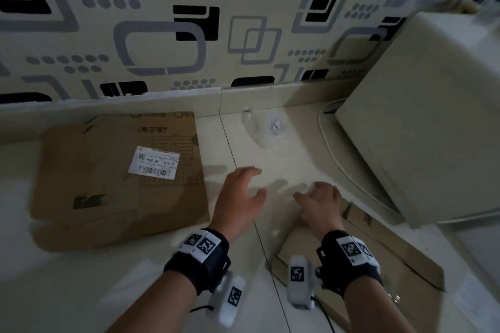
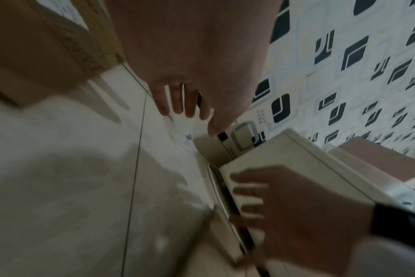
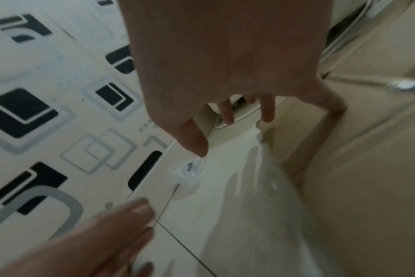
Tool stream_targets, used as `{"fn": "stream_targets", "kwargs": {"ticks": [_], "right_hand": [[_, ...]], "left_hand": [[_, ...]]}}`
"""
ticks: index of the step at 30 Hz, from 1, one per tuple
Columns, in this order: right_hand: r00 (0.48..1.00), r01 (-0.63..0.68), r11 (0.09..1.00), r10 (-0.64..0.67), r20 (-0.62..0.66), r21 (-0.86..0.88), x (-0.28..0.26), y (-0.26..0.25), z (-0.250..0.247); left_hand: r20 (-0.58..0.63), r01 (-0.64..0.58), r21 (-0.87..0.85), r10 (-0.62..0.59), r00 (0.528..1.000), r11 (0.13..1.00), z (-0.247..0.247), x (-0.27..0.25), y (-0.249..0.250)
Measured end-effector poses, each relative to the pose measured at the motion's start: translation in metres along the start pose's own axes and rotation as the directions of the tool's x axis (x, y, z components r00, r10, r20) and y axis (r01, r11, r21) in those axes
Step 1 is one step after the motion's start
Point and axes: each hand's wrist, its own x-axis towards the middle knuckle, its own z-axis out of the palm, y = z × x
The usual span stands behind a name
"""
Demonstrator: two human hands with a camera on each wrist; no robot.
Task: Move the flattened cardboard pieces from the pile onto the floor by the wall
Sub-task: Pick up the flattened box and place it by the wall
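Observation:
A flattened cardboard piece (image 1: 119, 178) with a white shipping label (image 1: 154, 162) lies flat on the tiled floor against the patterned wall (image 1: 189, 35); its corner also shows in the left wrist view (image 2: 36, 46). More flattened cardboard (image 1: 359, 257) lies at the lower right, under my right wrist. My left hand (image 1: 243, 189) hovers just right of the laid piece, fingers spread and holding nothing. My right hand (image 1: 313, 194) hangs beside it above the far end of the pile, fingers loosely bent and empty. Both wrist views show bare fingers (image 2: 185, 105) (image 3: 228, 114) over the floor.
A white appliance (image 1: 433, 116) stands at the right against the wall, with a pale cable (image 1: 332, 149) curving along its base. A crumpled clear plastic bag (image 1: 267, 127) lies on the tiles near the skirting. Bare floor runs between the two lots of cardboard.

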Motion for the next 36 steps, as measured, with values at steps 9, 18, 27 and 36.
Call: {"fn": "stream_targets", "kwargs": {"ticks": [9,18,27,36], "right_hand": [[0.922,-0.322,0.928,0.264,-0.282,-0.185,0.004,0.064,-0.052],[0.766,-0.574,0.818,0.528,-0.366,-0.022,-0.003,0.134,-0.099],[0.784,-0.531,0.802,0.587,-0.200,0.273,0.000,0.172,-0.113],[0.900,-0.271,0.853,0.389,-0.196,0.446,0.008,0.142,-0.101]], "left_hand": [[0.292,0.259,0.040,-0.259,0.921,0.965,0.052,-0.014,0.009],[0.253,0.259,0.244,-0.320,0.913,0.934,0.084,-0.004,0.029],[0.152,0.309,0.225,-0.347,0.926,0.924,0.089,0.002,0.029],[0.057,0.328,0.099,-0.334,0.941,0.940,0.050,0.025,0.032]]}}
